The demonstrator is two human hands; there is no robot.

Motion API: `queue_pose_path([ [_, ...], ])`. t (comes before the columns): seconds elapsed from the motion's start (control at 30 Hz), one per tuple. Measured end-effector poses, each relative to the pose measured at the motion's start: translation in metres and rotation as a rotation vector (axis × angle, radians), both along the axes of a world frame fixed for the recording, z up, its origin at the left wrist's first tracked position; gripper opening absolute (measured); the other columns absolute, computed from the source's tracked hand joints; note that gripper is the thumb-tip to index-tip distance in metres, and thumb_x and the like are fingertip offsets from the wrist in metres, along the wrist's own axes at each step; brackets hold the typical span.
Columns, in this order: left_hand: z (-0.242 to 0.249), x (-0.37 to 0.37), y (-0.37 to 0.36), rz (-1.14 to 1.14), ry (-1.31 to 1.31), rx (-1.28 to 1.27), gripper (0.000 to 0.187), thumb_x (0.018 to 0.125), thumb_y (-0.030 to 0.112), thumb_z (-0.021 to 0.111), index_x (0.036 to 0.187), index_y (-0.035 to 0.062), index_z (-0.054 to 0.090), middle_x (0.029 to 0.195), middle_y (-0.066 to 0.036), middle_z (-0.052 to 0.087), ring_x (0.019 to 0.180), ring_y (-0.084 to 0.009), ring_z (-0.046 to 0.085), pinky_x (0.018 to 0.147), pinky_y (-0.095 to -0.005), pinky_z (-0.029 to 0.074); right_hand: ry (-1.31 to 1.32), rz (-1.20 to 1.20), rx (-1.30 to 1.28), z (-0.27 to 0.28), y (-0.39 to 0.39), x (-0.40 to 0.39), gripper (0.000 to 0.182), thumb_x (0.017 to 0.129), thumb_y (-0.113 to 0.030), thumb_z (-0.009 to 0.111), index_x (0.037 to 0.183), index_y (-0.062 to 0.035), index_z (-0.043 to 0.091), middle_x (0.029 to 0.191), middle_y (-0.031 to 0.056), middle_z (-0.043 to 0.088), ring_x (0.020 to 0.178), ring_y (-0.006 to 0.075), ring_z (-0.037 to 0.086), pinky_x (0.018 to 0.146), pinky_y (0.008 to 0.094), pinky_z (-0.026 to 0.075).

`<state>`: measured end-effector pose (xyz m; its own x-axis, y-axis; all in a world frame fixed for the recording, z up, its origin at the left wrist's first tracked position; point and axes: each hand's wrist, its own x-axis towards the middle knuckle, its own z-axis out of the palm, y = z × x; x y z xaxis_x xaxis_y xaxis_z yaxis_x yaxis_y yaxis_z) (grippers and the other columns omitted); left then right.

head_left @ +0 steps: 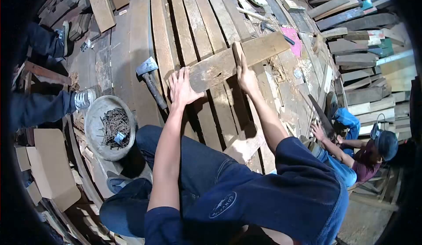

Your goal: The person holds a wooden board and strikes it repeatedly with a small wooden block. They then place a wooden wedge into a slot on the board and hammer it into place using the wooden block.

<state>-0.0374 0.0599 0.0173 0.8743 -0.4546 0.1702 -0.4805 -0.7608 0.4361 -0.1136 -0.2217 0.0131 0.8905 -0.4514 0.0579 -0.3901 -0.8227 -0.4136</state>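
- My left hand [182,87] lies flat, fingers spread, on the near end of a weathered plank [228,60]; nothing is clasped, the palm only presses on the wood.
- My right hand [245,74] stands edge-on against the middle of the same plank, fingers straight along its face, the grip open there too.
- The plank lies crosswise and tilted over the long boards [189,21] that make up the surface under me.
- A hatchet [150,80] lies on the boards just left of my left hand, head away from me, handle pointing toward my knee.
- A round bowl of rusty nails [110,126] sits near my left knee, well apart from the plank.
- A pink scrap [292,38] and loose offcuts lie past the plank's far end.
- To my right another person [365,155] crouches low, a hand [317,131] on a saw [321,113].
- At the left edge someone's legs and a shoe [83,99] stand near the bowl.
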Motion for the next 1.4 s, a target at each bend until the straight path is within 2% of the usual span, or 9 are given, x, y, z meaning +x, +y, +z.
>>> queue_pose_path([
  [0.23, 0.004, 0.001, 0.000, -0.005, 0.001, 0.002, 0.116, 0.051, 0.043, 0.093, 0.147, 0.0026, 0.042, 0.146, -0.017, 0.045, 0.133, -0.0432, 0.041, 0.115, -0.0563, 0.031, -0.067, 0.073, 0.139, -0.009, 0.056, -0.076, 0.077, 0.101, -0.015, 0.052, 0.164, -0.0107, 0.009, 0.071, 0.0332, 0.065, 0.060, 0.0482, 0.064, 0.051, 0.0567, 0.047],
  [0.37, 0.004, 0.002, 0.000, -0.012, 0.009, -0.011, 0.115, 0.050, 0.042, 0.093, 0.146, 0.0031, 0.043, 0.142, -0.017, 0.048, 0.130, -0.0422, 0.043, 0.114, -0.0550, 0.032, -0.052, 0.056, 0.114, -0.006, 0.048, -0.065, 0.077, 0.102, -0.018, 0.051, 0.165, -0.0210, 0.006, 0.067, 0.0331, 0.062, 0.059, 0.0499, 0.063, 0.053, 0.0559, 0.049],
  [0.6, 0.003, -0.001, -0.001, -0.003, 0.022, -0.002, 0.116, 0.049, 0.042, 0.094, 0.146, 0.0034, 0.043, 0.140, -0.015, 0.049, 0.128, -0.0413, 0.043, 0.114, -0.0543, 0.032, -0.082, 0.035, 0.038, -0.002, 0.033, -0.018, 0.072, 0.104, -0.024, 0.052, 0.164, -0.0171, 0.013, 0.069, 0.0308, 0.064, 0.056, 0.0490, 0.062, 0.049, 0.0563, 0.049],
  [0.7, -0.003, 0.001, 0.000, -0.003, -0.041, -0.033, 0.118, 0.049, 0.041, 0.094, 0.148, 0.0045, 0.042, 0.142, -0.015, 0.048, 0.128, -0.0408, 0.043, 0.115, -0.0548, 0.031, 0.129, 0.029, -0.042, 0.056, 0.073, -0.074, 0.071, 0.104, -0.026, 0.051, 0.164, -0.0180, 0.013, 0.070, 0.0315, 0.064, 0.054, 0.0486, 0.061, 0.048, 0.0556, 0.048],
  [1.1, 0.005, 0.001, -0.001, 0.003, 0.002, -0.005, 0.118, 0.049, 0.044, 0.093, 0.147, 0.0033, 0.044, 0.143, -0.016, 0.049, 0.127, -0.0400, 0.044, 0.114, -0.0537, 0.032, 0.027, -0.014, 0.052, 0.020, 0.017, -0.003, 0.072, 0.104, -0.026, 0.050, 0.163, -0.0181, 0.010, 0.077, 0.0353, 0.065, 0.068, 0.0538, 0.065, 0.061, 0.0629, 0.050],
  [1.17, 0.005, 0.002, -0.001, 0.001, -0.002, 0.004, 0.119, 0.049, 0.044, 0.093, 0.148, 0.0034, 0.041, 0.144, -0.017, 0.048, 0.130, -0.0416, 0.043, 0.115, -0.0545, 0.031, -0.051, 0.044, 0.140, 0.001, 0.037, -0.055, 0.076, 0.103, -0.021, 0.050, 0.164, -0.0184, 0.005, 0.076, 0.0331, 0.066, 0.065, 0.0502, 0.066, 0.055, 0.0589, 0.050],
  [1.2, 0.003, 0.002, -0.001, 0.005, -0.008, 0.011, 0.119, 0.049, 0.044, 0.093, 0.148, 0.0036, 0.041, 0.144, -0.017, 0.047, 0.130, -0.0421, 0.043, 0.115, -0.0548, 0.031, 0.148, 0.050, -0.013, 0.052, 0.061, -0.076, 0.080, 0.101, -0.017, 0.052, 0.165, -0.0191, 0.004, 0.072, 0.0315, 0.066, 0.060, 0.0465, 0.066, 0.052, 0.0571, 0.049],
  [1.23, 0.003, 0.001, -0.002, 0.008, -0.011, 0.014, 0.119, 0.049, 0.044, 0.093, 0.148, 0.0037, 0.040, 0.144, -0.017, 0.047, 0.131, -0.0426, 0.043, 0.115, -0.0552, 0.031, -0.093, 0.074, 0.189, 0.016, 0.060, -0.083, 0.080, 0.101, -0.015, 0.053, 0.165, -0.0188, 0.006, 0.067, 0.0294, 0.064, 0.056, 0.0444, 0.065, 0.049, 0.0566, 0.048],
  [1.4, 0.002, 0.002, -0.002, -0.012, -0.004, -0.009, 0.115, 0.048, 0.042, 0.094, 0.145, 0.0036, 0.044, 0.141, -0.017, 0.049, 0.129, -0.0421, 0.044, 0.113, -0.0554, 0.034, -0.086, 0.035, 0.066, 0.007, 0.029, -0.035, 0.076, 0.102, -0.018, 0.053, 0.164, -0.0190, 0.008, 0.064, 0.0327, 0.062, 0.058, 0.0514, 0.063, 0.049, 0.0590, 0.047],
])
